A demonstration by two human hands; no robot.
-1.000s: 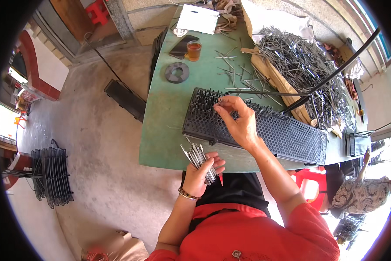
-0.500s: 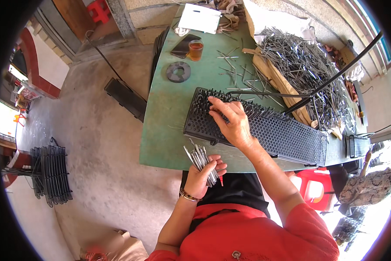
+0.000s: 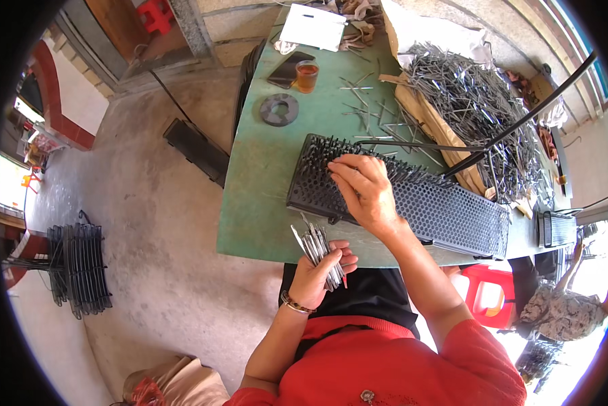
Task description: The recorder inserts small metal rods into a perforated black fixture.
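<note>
My left hand (image 3: 315,276) is closed round a bundle of thin metal rods (image 3: 312,245), their tips fanning up past the thumb, just off the table's near edge. My right hand (image 3: 365,189) is over a long black perforated rack (image 3: 446,215), its fingers pinched together at the holes. Whatever the fingertips hold is hidden or too small to make out. Many dark rods (image 3: 317,159) stand upright in the rack's far rows at its left end. The nearer rows and the right part show bare holes.
On the green table (image 3: 250,216) are a big heap of loose rods (image 3: 466,95) on brown paper, a cup of amber drink (image 3: 307,76), a phone (image 3: 287,71) and a dark ring (image 3: 278,109). A black metal frame (image 3: 476,152) crosses above the rack. Another person's patterned sleeve (image 3: 561,308) shows at right.
My right hand has shifted slightly right and its fingers have drawn closer together over the rack. The left hand still holds its bundle, nearly unmoved.
</note>
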